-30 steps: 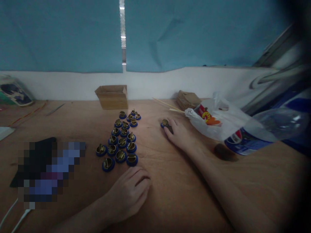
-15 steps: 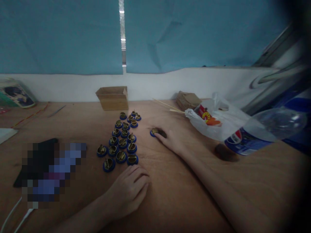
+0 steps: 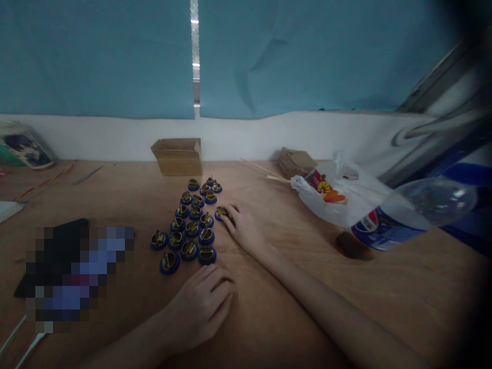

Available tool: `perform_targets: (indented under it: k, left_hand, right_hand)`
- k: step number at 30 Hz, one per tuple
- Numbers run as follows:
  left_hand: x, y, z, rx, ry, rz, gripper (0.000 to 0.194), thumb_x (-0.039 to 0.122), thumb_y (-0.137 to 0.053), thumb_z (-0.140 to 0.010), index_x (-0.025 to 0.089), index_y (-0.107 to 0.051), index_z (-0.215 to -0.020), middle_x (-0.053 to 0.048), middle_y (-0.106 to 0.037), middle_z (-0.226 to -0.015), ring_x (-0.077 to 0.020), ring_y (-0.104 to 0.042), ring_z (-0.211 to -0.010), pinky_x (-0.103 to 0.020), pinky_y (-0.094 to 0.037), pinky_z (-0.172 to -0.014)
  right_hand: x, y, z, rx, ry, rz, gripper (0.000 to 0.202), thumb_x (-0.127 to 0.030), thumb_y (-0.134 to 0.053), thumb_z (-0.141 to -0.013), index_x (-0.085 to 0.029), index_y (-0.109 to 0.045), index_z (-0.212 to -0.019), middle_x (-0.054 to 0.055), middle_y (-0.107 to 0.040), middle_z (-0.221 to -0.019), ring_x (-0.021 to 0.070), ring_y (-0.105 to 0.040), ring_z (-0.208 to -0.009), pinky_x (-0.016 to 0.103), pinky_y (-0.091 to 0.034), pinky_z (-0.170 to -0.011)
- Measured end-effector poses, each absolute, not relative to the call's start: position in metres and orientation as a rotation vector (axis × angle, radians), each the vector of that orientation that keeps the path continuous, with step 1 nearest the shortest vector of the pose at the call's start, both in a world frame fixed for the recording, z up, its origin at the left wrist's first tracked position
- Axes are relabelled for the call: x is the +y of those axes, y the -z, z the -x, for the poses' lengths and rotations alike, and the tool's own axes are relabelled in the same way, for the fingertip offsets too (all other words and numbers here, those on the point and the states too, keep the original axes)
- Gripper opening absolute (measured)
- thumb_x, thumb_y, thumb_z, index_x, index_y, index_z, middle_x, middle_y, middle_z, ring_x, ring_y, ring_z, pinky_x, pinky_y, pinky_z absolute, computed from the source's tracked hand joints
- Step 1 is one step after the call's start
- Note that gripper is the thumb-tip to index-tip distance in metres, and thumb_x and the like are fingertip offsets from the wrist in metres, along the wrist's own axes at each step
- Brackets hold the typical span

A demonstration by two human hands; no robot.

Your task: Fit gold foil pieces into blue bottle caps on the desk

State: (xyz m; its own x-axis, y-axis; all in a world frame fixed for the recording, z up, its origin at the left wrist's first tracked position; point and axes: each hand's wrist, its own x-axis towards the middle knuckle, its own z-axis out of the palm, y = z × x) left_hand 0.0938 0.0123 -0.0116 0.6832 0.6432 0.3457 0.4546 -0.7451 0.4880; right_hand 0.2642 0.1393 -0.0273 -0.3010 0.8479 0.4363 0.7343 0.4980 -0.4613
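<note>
Clock centred on the group of blue-rimmed pieces (image 3: 191, 228), on the wooden table (image 3: 126, 195). Right hand (image 3: 243, 225) at three o'clock, palm down, thumb and fingertips closed on a lone piece (image 3: 222, 211) just beside the group's edge; contact with neighbours not certain. Gripped low at the side, probably to keep skin off the brass-coloured fitting on top. Left hand (image 3: 205, 300) between five and six o'clock, resting on the wood, fingers loosely curled, underside hidden; cannot tell whether closed on anything or touching the nearest piece. Laid there probably for support, out of the right hand's way. Pieces set brass side up, blue rim down, presumably for a steady seat; packed close in slanting rows, presumably for a compact lot within easy reach. Open cardboard box (image 3: 179, 161) at twelve o'clock, near the white wall (image 3: 238, 138), well apart from both hands. Plastic bag (image 3: 319, 207) and bottle (image 3: 388, 228) near three o'clock, beyond the right hand, likely there for elbow room.
</note>
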Motion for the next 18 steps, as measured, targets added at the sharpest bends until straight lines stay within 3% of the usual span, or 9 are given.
perform_targets:
  k: [6,14,18]
  left_hand:
    - [0.012,0.011,-0.094,0.872,-0.706,-2.529,0.017,0.011,-0.046,-0.092,0.016,-0.06,-0.1,-0.008,-0.064,-0.104,-0.0215,-0.058,-0.096,-0.039,-0.05,-0.089]
    - [0.012,0.009,-0.094,0.887,-0.695,-2.544,0.015,0.011,-0.047,-0.092,0.016,-0.061,-0.097,-0.007,-0.064,-0.102,-0.0207,-0.058,-0.094,-0.037,-0.05,-0.088]
    - [0.012,0.01,-0.094,0.892,-0.683,-2.542,0.016,0.012,-0.046,-0.092,0.016,-0.061,-0.098,-0.008,-0.064,-0.102,-0.0209,-0.058,-0.095,-0.038,-0.05,-0.088]
  right_hand:
    - [0.16,0.032,-0.252,-2.161,-0.241,1.211,0.02,-0.022,-0.054,-0.093,-0.02,-0.062,-0.111,0.009,-0.064,-0.102,0.0223,-0.06,-0.094,0.037,-0.048,-0.084]
    - [0.173,0.033,-0.242,-2.149,-0.258,1.157,0.021,-0.026,-0.057,-0.091,-0.019,-0.064,-0.109,0.009,-0.064,-0.102,0.023,-0.059,-0.094,0.038,-0.048,-0.085]
    - [0.168,0.027,-0.244,-2.112,-0.274,1.154,0.028,-0.022,-0.057,-0.088,-0.023,-0.061,-0.116,0.008,-0.063,-0.11,0.0226,-0.059,-0.1,0.038,-0.047,-0.087]
